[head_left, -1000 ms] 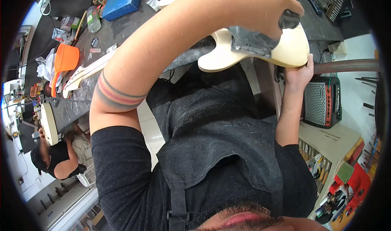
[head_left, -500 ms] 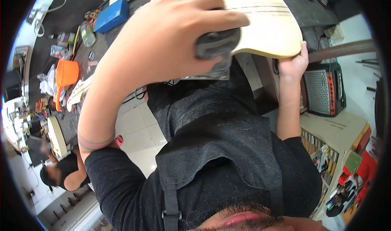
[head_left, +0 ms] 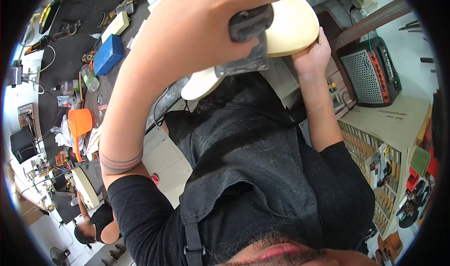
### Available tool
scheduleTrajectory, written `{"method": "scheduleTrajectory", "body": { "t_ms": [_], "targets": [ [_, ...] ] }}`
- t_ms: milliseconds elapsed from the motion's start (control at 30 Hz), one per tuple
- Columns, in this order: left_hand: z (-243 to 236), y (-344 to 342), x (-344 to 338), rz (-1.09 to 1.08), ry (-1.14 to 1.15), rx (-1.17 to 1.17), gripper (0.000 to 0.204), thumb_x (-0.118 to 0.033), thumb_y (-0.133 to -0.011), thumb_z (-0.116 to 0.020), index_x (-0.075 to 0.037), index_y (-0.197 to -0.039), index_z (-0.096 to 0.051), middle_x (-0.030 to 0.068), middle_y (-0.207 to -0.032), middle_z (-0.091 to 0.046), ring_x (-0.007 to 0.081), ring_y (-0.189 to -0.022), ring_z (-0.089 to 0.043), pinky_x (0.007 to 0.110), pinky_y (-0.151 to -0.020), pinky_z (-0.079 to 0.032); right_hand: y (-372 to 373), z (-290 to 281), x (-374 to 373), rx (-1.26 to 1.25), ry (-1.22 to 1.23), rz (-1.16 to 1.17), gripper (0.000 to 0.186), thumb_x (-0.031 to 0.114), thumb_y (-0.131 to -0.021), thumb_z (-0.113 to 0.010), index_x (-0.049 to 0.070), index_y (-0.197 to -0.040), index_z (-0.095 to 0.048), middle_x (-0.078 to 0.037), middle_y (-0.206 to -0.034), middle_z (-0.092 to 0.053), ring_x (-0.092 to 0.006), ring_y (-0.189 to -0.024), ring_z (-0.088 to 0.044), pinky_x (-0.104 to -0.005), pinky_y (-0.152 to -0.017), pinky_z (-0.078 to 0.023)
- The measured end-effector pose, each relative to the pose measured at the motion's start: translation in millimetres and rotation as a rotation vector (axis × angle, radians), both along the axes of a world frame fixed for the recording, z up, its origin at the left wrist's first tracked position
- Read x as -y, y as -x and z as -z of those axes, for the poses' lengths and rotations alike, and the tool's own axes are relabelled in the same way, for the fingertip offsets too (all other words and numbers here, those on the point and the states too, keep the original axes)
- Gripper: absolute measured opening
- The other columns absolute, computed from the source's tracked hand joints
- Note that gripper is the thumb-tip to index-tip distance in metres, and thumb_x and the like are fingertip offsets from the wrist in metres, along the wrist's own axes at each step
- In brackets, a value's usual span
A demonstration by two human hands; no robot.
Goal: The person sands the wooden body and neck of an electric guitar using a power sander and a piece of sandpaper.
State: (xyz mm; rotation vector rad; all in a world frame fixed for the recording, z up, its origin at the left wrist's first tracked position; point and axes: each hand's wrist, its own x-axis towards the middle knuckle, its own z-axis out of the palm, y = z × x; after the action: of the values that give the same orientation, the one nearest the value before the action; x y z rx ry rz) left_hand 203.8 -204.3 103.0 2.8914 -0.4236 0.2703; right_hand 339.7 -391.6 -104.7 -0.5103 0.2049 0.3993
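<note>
At the top centre, my left hand (head_left: 206, 29) is wrapped round a dark hand-held power tool (head_left: 251, 24) with a flat rectangular base, which sits over a pale, unpainted guitar body (head_left: 290, 26). The body has dark stripes near its top, and its curved horn shows under my forearm. My right hand (head_left: 313, 55) grips the body's right edge from below, fingers curled against it; part of them is hidden. The tool hides the surface beneath it.
The dark bench (head_left: 63, 17) holds a blue block (head_left: 108, 54), plastic bottles (head_left: 90, 78), an orange dipper (head_left: 79, 123) and cluttered tools. At right are an amplifier (head_left: 368, 76) and a shelving unit (head_left: 384, 125). A co-worker (head_left: 101, 224) is at lower left.
My left hand and the tool moved left from the body's right part, then slightly up in the picture. The body and right hand appear higher and farther left; the whole view has shifted.
</note>
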Motion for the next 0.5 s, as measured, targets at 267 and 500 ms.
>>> {"method": "scheduleTrajectory", "body": {
  "t_ms": [267, 500],
  "targets": [
    [25.1, -72.6, 18.8, 0.031, -0.013, 0.195, 0.057, -0.023, -0.079, -0.079, -0.008, -0.134, -0.072, 0.0161, -0.111, -0.072, 0.0386, -0.097, -0.075, 0.046, -0.086, -0.061, -2.3, 5.1, 2.7, 0.022, 0.023, -0.013, 0.049, 0.03, -0.117, -0.033, -0.003, -0.144, -0.058, -0.017, -0.144, -0.065, -0.0327, -0.133, -0.063, -0.0491, -0.118, -0.047],
    [17.4, -54.5, 16.7, 0.08, 0.062, 0.154, 0.057, -0.022, -0.08, -0.078, -0.008, -0.135, -0.071, 0.0165, -0.117, -0.073, 0.0391, -0.1, -0.075, 0.045, -0.088, -0.061, -4.2, 5.2, 3.1, 0.02, -0.012, -0.04, 0.05, 0.03, -0.116, -0.033, -0.003, -0.145, -0.057, -0.018, -0.146, -0.065, -0.0334, -0.133, -0.063, -0.0489, -0.118, -0.047]
  ]
}}
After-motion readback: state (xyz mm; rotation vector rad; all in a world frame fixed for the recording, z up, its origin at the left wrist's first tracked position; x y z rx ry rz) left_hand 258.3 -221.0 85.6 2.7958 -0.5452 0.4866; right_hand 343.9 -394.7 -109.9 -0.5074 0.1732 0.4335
